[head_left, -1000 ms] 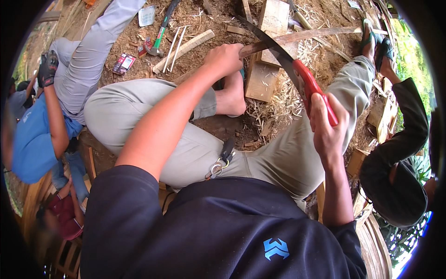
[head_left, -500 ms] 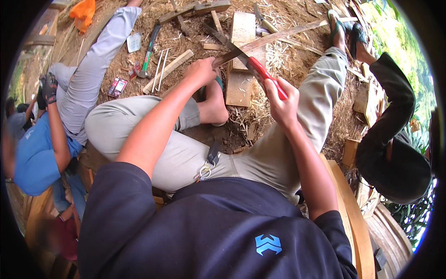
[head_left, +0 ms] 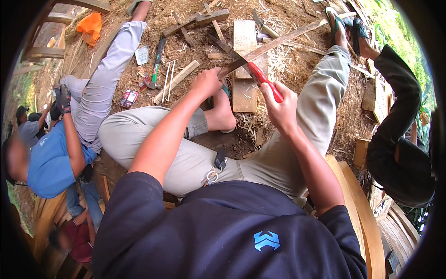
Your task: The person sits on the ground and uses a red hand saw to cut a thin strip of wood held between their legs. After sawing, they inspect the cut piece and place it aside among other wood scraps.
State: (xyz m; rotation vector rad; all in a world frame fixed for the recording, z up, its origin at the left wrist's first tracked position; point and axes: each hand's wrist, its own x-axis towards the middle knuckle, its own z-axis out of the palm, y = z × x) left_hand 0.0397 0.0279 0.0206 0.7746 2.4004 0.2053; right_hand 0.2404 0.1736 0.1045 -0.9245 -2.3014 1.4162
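Note:
My left hand (head_left: 206,85) is closed round the near end of a long, thin wooden strip (head_left: 289,36), which slants away to the far right, its far end near a sandalled foot. In my right hand (head_left: 282,108) is the red handle (head_left: 264,80) of a tool with a long, dark, tapering blade (head_left: 226,47). That blade crosses the strip just beyond my left fingers, its tip pointing far left. Whether its edge is smooth or toothed, I cannot tell. Below the crossing, a wooden block (head_left: 245,95) rests on the ground between my legs.
Wood shavings cover the ground. At left lie a hammer (head_left: 157,65), a wooden batten (head_left: 177,81) and an orange bag (head_left: 89,29). A wooden marking gauge (head_left: 197,19) and another handled tool (head_left: 266,26) lie beyond. People sit close: blue shirt (head_left: 55,160) left, dark sleeve (head_left: 393,100) right.
The whole view has shifted slightly, so the scene sits further right and lower. The blade now crosses the strip a little closer to my left hand. Both hands keep their hold.

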